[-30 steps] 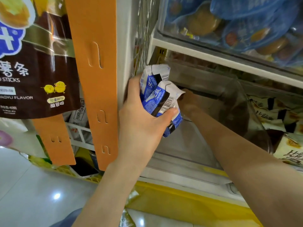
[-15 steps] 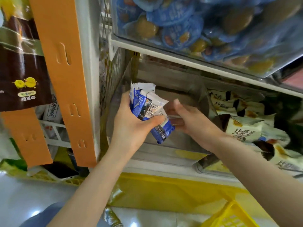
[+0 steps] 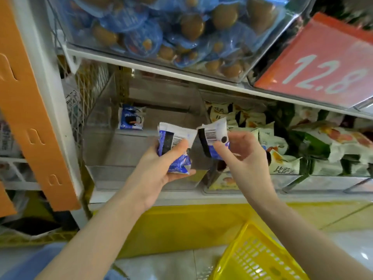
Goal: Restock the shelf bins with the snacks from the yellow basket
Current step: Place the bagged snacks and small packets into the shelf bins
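L hand [image 3: 159, 175]: fingers curled round a bunch of blue-white snack pkts [image 3: 171, 143], thumb pressed across the front; looks like 2 pkts, exact count unclear
R hand [image 3: 243, 158]: thumb and forefinger pinch 1 single pkt [image 3: 212, 136], barcode side facing up; other fingers loosely spread
Where: both hands in front of the clear bin [image 3: 101, 128] on the lower shelf; the single pkt just beside the bunch, top corners nearly touching
In bin: 1 more blue-white pkt [image 3: 130, 120] lying at the back
Basket: 1 yellow basket [image 3: 256, 257] low right, on the floor; contents not seen
Neighbours: bin of white-green pkts [image 3: 282, 142] to the right; egg packs [image 3: 161, 29] in the bin above; 1 red price sign [image 3: 323, 63] reading 12.8
Vs 0.5 s ago: R hand then reached empty toward the bunch; now it has 1 pkt drawn clear; L hand sits lower and further out from the bin
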A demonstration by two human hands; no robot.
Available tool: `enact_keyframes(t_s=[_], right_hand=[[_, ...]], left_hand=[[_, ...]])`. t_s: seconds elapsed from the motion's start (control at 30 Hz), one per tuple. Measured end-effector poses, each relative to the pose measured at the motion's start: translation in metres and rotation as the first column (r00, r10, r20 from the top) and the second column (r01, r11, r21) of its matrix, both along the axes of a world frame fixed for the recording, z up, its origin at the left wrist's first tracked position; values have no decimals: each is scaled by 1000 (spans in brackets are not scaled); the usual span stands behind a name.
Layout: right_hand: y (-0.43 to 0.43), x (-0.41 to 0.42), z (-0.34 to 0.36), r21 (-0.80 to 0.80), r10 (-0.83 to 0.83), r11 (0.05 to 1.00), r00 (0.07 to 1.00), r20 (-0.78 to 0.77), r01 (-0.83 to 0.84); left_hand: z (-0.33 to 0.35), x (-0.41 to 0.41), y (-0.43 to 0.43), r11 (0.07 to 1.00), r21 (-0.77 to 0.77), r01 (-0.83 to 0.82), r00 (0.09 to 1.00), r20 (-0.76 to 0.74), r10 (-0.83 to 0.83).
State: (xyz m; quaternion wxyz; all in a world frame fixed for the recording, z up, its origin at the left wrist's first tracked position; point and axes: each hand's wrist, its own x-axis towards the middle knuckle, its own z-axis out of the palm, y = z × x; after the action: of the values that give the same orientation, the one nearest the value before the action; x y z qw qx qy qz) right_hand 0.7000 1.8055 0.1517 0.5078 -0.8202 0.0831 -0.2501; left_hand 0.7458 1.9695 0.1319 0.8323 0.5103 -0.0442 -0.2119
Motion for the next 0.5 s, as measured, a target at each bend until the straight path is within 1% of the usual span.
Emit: enact_keyframes(t_s=[0.07, 0.13, 0.2, 0.23, 0.3, 0.4, 0.43, 0.5], right_hand=[[0, -9, -7, -229, -2, 973, 999, 51, 13], [0, -17, -15, -425, 66, 904, 996, 60, -34], [-1, -23, -20, -519, 120, 852, 990, 75, -64], [-3, -26, -21, -533, 137, 843, 987, 87, -70], [-6, -32, -21, -510, 165, 855, 980, 108, -88], [-8, -36, -13, -366, 167, 923, 981, 95, -121], [-9, -35, -9, -310, 147, 943, 987, 63, -121], [-11, -33, 1, -260, 121, 955, 988, -94, -142]], left_hand=[[0, -9, -12, 994, -55, 94, 995, -28, -96], [1, -14, -19, 981, -130, 140, 988, -43, -147], [1, -15, -23, 974, -178, 138, 987, -57, -151], [1, -15, -24, 974, -184, 133, 988, -55, -145], [-2, -16, -26, 979, -157, 127, 991, -25, -132], [-5, -16, -25, 983, -116, 140, 990, 1, -140], [-5, -15, -23, 981, -119, 155, 988, 4, -156], [-6, -12, -17, 971, -114, 211, 977, 11, -211]])
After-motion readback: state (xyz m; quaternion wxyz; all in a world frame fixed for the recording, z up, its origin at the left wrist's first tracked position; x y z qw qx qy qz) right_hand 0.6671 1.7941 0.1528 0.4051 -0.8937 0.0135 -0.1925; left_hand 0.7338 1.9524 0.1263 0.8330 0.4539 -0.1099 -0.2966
